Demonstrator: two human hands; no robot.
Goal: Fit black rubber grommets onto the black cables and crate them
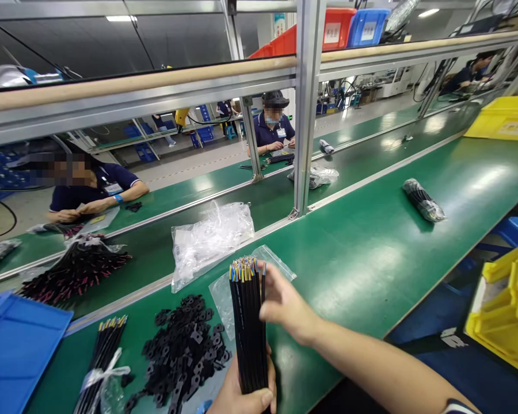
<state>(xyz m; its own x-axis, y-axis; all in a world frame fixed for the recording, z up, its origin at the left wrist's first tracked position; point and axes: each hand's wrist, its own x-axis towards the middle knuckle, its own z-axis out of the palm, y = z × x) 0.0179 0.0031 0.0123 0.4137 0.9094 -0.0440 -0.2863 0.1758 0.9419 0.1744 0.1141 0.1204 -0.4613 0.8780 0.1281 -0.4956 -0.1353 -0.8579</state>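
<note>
A thick bundle of black cables (247, 322) with yellow and blue wire ends stands upright over the green bench. My left hand (246, 388) is wrapped round its lower part, thumb across the front. Beside the top, my right hand (280, 296) has its fingers round the upper end of one cable that stands slightly apart from the bundle's right side. Left of the bundle lies a pile of small black parts (185, 351). Further left, a second cable bundle (101, 362) is tied with white plastic. A clear flat bag (274, 260) lies behind the held cables.
A bag of clear pieces (211, 238) lies behind. A blue tray (17, 351) is at left, a wrapped bundle (423, 200) at right, yellow bins (507, 310) at the right edge. A metal post (306, 115) rises from the bench. People sit across it.
</note>
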